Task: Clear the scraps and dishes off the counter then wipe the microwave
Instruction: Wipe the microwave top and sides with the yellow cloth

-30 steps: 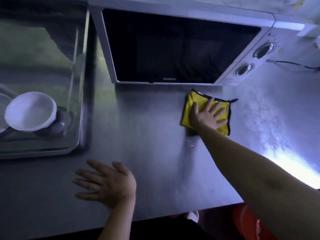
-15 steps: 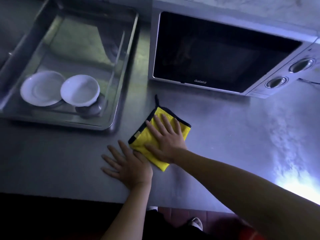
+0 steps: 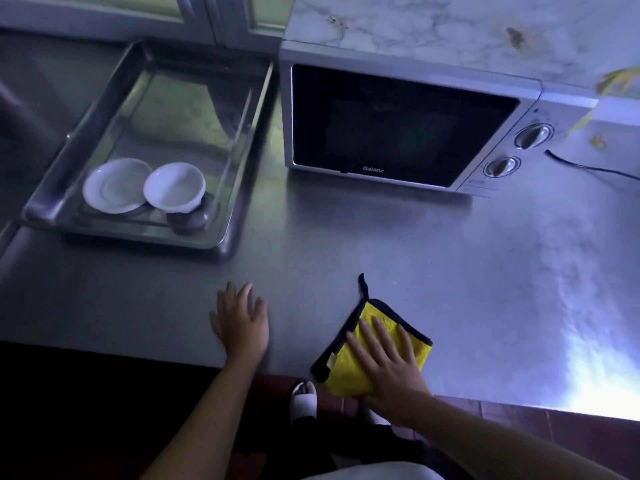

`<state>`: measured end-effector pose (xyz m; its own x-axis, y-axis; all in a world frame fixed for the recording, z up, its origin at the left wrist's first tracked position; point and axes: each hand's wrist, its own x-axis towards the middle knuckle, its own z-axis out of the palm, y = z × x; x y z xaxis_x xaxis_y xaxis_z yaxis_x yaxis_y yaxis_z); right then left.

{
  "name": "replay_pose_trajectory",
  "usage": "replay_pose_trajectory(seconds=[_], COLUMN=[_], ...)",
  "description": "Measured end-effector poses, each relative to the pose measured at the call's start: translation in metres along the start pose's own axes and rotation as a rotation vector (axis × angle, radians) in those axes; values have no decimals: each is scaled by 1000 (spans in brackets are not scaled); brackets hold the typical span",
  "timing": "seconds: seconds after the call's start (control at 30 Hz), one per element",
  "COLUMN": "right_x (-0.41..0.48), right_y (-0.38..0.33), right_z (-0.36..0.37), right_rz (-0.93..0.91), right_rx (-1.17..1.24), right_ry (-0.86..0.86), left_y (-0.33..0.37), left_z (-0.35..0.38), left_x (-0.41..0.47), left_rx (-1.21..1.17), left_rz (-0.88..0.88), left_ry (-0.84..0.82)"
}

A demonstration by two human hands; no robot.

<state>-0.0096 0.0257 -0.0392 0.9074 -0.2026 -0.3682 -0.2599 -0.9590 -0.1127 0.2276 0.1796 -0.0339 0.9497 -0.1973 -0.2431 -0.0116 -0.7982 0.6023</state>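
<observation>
A yellow cloth (image 3: 349,368) with a black border lies at the front edge of the steel counter (image 3: 450,271). My right hand (image 3: 391,365) presses flat on it with straight fingers. My left hand (image 3: 240,320) rests flat on the bare counter to the cloth's left, apart from it. A silver microwave (image 3: 398,123) with a dark door stands shut at the back. A white plate (image 3: 110,185) and a white bowl (image 3: 175,187) sit in a metal tray (image 3: 228,216) at the back left.
A black cable (image 3: 588,168) runs along the counter right of the microwave. Bright glare covers the counter's right front. My sandalled foot (image 3: 304,400) shows on the red tiled floor below the counter edge. A marbled wall rises behind.
My right hand has slid the cloth from in front of the microwave toward the left and then back to the counter's front edge. My left hand stays flat, now apart from the cloth.
</observation>
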Motion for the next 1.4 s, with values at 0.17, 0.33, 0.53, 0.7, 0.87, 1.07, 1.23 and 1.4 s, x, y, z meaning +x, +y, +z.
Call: replay_pose_trajectory(seconds=[0.17,0.33,0.53,0.7,0.87,1.07,1.23,1.4], right_x=[-23,-41,-72,-113,-107,-88,-69,-28], right_y=[14,32,90,135,138,135,141,146], right_z=[-14,-81,-168,-199,-184,-156,-162,-166], right_rz=[-136,206,397,-29,97,331,406,591], right_rx=[94,1406,2192,2470,2590,2378,2274,2266], right_ry=[-51,-100,42,197,248,95,146,205], left_y=[0,55,178,241,254,224,209,207], left_z=[2,7,-23,-23,13,15,-4,-20], left_x=[-55,-99,-146,-193,-200,-175,-108,-11], left_rx=[-248,-595,-614,-547,-158,-218,-406,-595], left_rz=[-3,-73,325,617,713,444,230,75], left_ry=[-17,-256,-532,-585,-673,-759,-608,-489])
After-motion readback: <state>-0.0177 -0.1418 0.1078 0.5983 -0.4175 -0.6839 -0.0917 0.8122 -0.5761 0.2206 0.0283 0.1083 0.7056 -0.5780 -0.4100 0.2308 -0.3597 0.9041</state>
